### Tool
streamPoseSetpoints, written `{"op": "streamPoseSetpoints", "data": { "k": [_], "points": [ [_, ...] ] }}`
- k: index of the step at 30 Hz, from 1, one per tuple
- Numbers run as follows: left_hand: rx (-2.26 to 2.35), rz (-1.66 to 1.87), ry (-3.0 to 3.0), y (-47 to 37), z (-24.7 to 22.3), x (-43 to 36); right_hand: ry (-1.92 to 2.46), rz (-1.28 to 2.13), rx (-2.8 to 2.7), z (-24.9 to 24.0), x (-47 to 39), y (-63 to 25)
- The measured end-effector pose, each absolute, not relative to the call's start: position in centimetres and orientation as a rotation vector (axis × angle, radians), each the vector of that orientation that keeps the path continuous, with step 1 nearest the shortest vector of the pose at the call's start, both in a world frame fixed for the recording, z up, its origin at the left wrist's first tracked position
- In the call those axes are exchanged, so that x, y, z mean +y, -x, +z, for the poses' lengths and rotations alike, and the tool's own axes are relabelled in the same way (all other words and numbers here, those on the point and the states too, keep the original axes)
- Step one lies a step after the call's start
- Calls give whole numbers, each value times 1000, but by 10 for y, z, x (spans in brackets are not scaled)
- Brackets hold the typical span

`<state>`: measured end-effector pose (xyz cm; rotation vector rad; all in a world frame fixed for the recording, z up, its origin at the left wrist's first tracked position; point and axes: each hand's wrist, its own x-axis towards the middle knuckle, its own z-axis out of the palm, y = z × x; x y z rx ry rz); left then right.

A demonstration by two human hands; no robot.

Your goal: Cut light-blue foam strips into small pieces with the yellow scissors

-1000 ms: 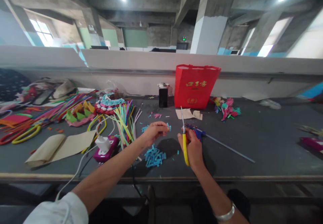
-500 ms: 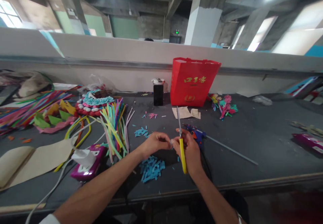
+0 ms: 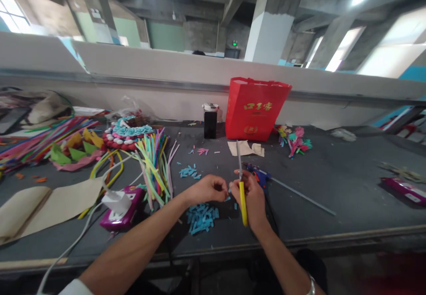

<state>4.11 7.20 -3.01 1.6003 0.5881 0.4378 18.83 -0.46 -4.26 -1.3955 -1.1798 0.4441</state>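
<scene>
Yellow-handled scissors (image 3: 243, 202) rest in my right hand (image 3: 254, 197), blades pointing away from me. Its thumb and fingertips are curled in toward my left hand. A small blue piece shows by these fingertips, though I cannot tell if it is held. My left hand (image 3: 208, 189) is closed in a pinch just to the left, a small gap apart; whatever it holds is too small to make out. Below it lies a heap of short blue pieces (image 3: 202, 218). A smaller group of blue pieces (image 3: 189, 171) sits farther back.
Behind my right hand lies a blue glue gun (image 3: 262, 177) with a long translucent stick (image 3: 304, 196). A red bag (image 3: 258, 108) and a dark bottle (image 3: 210, 124) stand at the back. Left are fuzzy craft stems (image 3: 153, 166), a purple power strip (image 3: 124, 215) and an open notebook (image 3: 69, 199).
My hands have moved slightly apart; before, their fingertips met at a small piece. The scissors stay in my right hand. The view has shifted a little.
</scene>
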Motion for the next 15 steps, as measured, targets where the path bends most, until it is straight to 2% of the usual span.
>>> {"op": "streamPoseSetpoints", "data": {
  "k": [4,10,15],
  "points": [
    [455,350,-1670,-37,-28,72,1347,493,-1043,-37,-5,-192],
    [463,535,-1514,-40,-23,72,1256,623,-959,-35,-6,-185],
    [525,633,-1400,-42,-22,72,1295,542,-1027,-34,-5,-179]
  ]
}}
